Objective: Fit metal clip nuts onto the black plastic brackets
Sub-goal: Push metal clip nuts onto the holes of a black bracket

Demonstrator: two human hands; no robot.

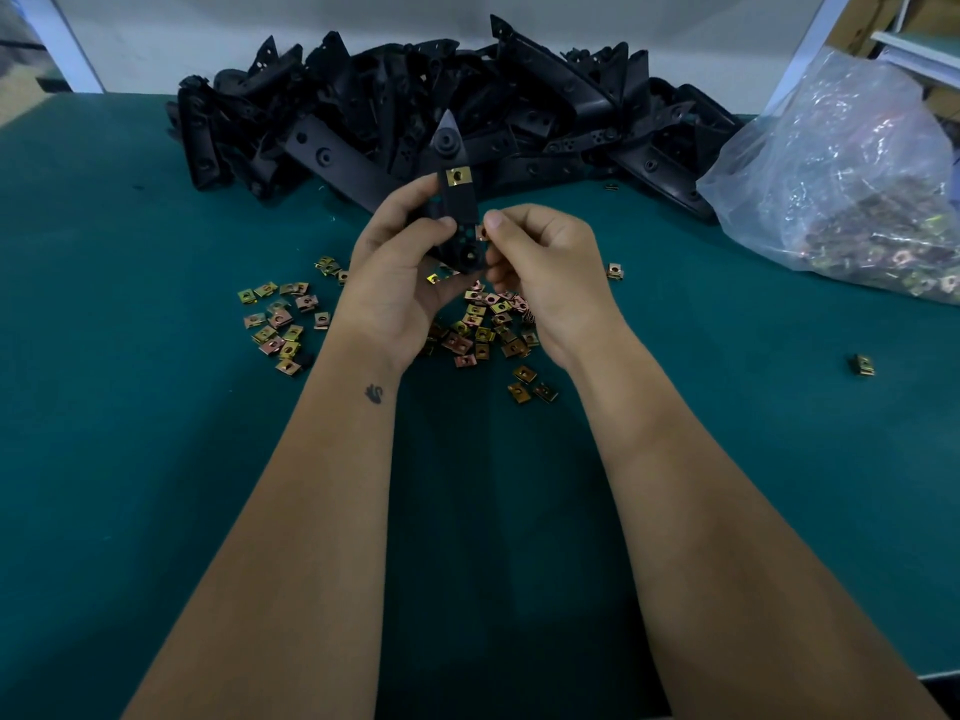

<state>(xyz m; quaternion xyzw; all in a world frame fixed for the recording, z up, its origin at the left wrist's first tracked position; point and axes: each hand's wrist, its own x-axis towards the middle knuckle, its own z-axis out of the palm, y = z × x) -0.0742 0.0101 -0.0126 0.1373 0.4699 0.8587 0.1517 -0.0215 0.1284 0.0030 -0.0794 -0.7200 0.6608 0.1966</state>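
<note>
Left hand (397, 267) raised above green table (156, 459), fingers curled round upright black bracket (457, 210), one clip nut (458, 175) seated, right hand (545, 272) pinching second nut (481, 232) against bracket edge, loose nuts (483, 324) below

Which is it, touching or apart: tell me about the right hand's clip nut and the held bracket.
Touching. In the head view, the clip nut pinched by the right hand sits against the right edge of the bracket that the left hand grips, with no gap visible.

Near desk (156, 459) bare on both sides of the arms, easy passage. Loose clip nuts (478, 324) litter the mid desk under the hands. Bracket pile (415, 96) walls the far edge; bag (841, 174) blocks far right.
</note>
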